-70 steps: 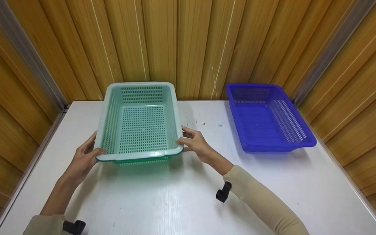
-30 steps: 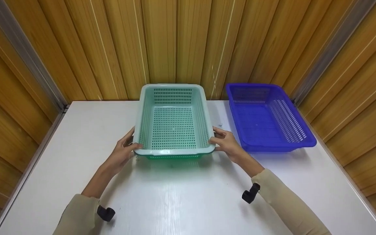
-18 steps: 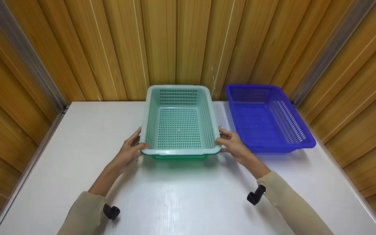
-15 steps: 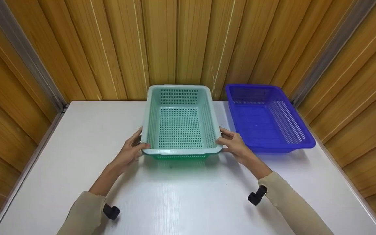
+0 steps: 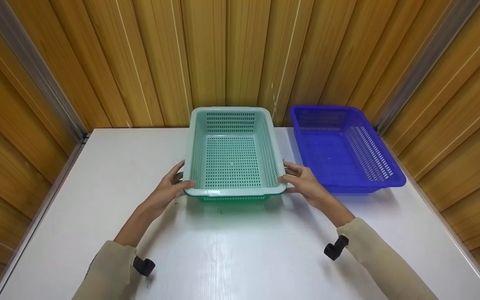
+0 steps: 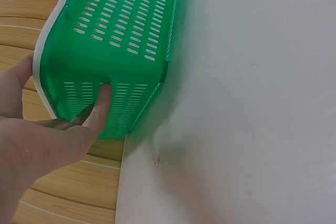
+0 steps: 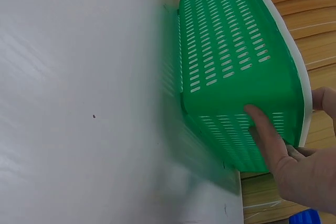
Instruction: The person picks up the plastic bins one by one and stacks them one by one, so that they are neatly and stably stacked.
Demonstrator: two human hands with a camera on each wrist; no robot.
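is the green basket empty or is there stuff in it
Empty. The head view looks straight into the green basket and shows only its bare perforated floor and walls. The left hand and right hand hold its near corners.

The basket is green with a white rim, pale mint inside, and pierced all over with rows of small slots. The tray is deep blue, slotted likewise. The table is glossy white. The wall is golden-brown wooden planks. Both sleeves are beige.
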